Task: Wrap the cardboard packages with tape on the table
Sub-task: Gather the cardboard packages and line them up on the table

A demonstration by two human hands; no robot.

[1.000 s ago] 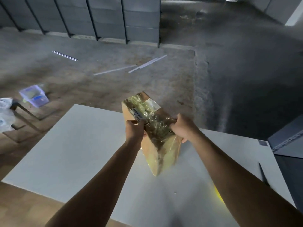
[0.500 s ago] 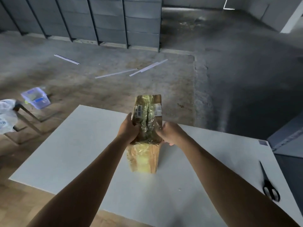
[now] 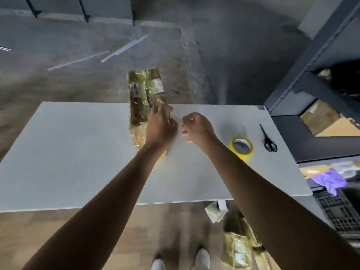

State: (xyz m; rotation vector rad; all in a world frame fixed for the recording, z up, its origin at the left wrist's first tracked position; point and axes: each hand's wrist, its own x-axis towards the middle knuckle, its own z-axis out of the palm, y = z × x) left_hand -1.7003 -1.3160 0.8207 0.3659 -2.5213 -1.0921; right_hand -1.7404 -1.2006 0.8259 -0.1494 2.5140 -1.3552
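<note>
Cardboard package (image 3: pixel 144 90) upright on a desk (image 3: pixel 78 143), held by one hand.
The left hand (image 3: pixel 160 126) grips the package's right side; right of the package, the right hand (image 3: pixel 196 127) hovers loosely curled and empty, then a tape roll (image 3: pixel 243 155), then scissors (image 3: pixel 267 138).

My right hand (image 3: pixel 196 127) no longer holds the package (image 3: pixel 144 94). It is now off it, just beside it over the table (image 3: pixel 78 143), with fingers loosely curled and holding nothing. My left hand (image 3: pixel 160 127) has shifted from the package's left side to its near right side and holds it alone. The package, tilted and lifted a second ago, now stands on end on the table. My view has tipped downward. A yellow tape roll (image 3: pixel 241 147) comes into sight to the right of my right hand, with the scissors (image 3: pixel 268 141) beyond it. My white shoes (image 3: pixel 202 258) and wrapped bundles (image 3: pixel 235 250) now show on the floor below.
</note>
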